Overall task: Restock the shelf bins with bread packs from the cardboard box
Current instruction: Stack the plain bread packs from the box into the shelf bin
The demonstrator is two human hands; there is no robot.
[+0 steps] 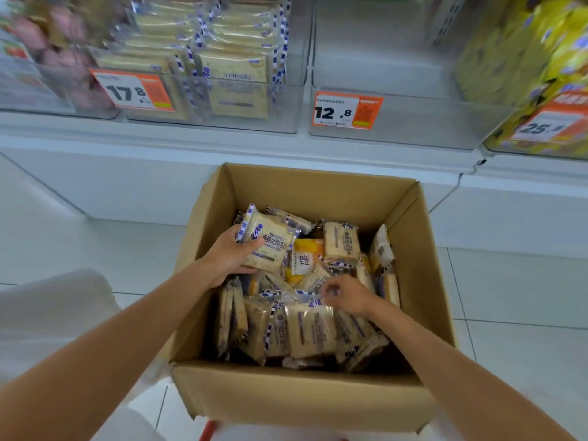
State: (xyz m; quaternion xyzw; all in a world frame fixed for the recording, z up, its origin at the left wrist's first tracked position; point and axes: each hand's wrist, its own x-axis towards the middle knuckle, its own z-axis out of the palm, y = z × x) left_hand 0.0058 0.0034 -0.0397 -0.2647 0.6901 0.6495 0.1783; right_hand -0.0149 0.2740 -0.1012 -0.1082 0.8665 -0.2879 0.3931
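An open cardboard box (318,192) stands on the floor below the shelf, filled with several bread packs in clear wrap with blue-and-white edges. My left hand (227,257) grips one bread pack (270,246), lifted at the box's left side. My right hand (348,296) pinches the top edge of another pack (310,329) standing in the front row. A clear shelf bin (286,103) marked 17.8 holds rows of the same packs. The bin (413,122) marked 12.8 to its right shows nothing inside.
A yellow pack (307,254) lies among the bread in the box. A bin of yellow packs (541,58) sits at the far right, a bin of pink packs (47,43) at the far left. White tiled floor surrounds the box.
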